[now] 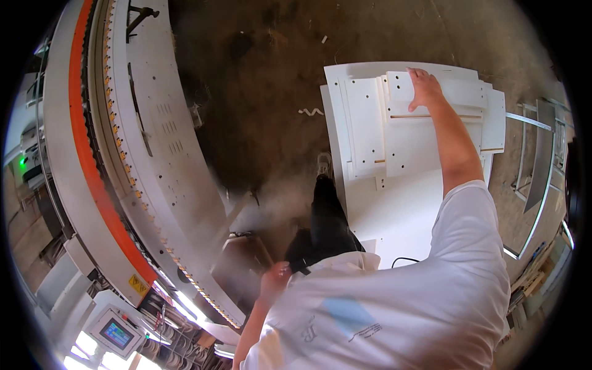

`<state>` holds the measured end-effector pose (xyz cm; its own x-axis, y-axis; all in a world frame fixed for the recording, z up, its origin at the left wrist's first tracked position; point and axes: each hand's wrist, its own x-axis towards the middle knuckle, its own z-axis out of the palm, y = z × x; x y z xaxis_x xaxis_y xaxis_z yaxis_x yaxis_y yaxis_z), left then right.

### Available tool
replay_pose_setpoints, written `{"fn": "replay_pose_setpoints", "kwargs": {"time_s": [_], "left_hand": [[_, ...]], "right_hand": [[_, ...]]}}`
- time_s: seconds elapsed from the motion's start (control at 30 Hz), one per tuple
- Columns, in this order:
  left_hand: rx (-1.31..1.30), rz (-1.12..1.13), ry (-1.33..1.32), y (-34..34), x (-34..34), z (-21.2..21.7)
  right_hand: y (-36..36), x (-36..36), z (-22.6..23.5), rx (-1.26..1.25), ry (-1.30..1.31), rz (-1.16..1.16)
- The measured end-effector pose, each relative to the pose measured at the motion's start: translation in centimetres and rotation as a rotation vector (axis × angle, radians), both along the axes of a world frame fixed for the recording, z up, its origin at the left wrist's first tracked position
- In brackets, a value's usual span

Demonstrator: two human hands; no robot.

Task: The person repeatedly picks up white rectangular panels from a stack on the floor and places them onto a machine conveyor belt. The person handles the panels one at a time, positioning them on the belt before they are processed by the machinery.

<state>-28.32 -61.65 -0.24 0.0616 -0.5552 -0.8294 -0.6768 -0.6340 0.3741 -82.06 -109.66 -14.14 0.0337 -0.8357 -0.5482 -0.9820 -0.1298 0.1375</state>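
My right hand (425,89) reaches out to the far end of a stack of white panels. It lies on the topmost white panel (419,145), near its far edge, with fingers spread and thumb apart. Small dark holes and narrow brown grooves mark that panel. Beneath it, other white boards (361,111) of different sizes overlap, resting on a larger white sheet (382,209). My left hand (275,279) hangs low beside my waist, away from the panels. Its fingers are blurred and partly turned away, so whether it holds anything cannot be made out.
A long machine (163,148) with an orange stripe (92,166) and a row of small yellow parts runs along the left. Its control screen (116,333) is at the lower left. Metal racks (536,160) stand at the right. A white curled scrap (311,112) lies on the floor.
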Motion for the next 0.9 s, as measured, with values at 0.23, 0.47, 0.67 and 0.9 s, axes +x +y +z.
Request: {"fn": "replay_pose_setpoints", "kwargs": {"time_s": [0.23,0.47,0.67,0.9], "left_hand": [[-0.025,0.073,0.125,-3.7,-1.9,-1.5],[-0.099,0.013,0.136,-4.3,-2.2,-2.4],[-0.099,-0.053,0.134,-4.0,-1.1,-3.3],[-0.054,-0.053,0.126,-4.3,-1.4,-2.9]], "right_hand": [[2.9,0.2,0.5,-0.034,-0.061,0.101],[9.5,4.7,0.0,-0.032,-0.153,0.085],[15.0,10.0,-0.4,-0.045,-0.143,0.058],[18.0,7.4,-0.7,-0.234,-0.393,-0.023]]}}
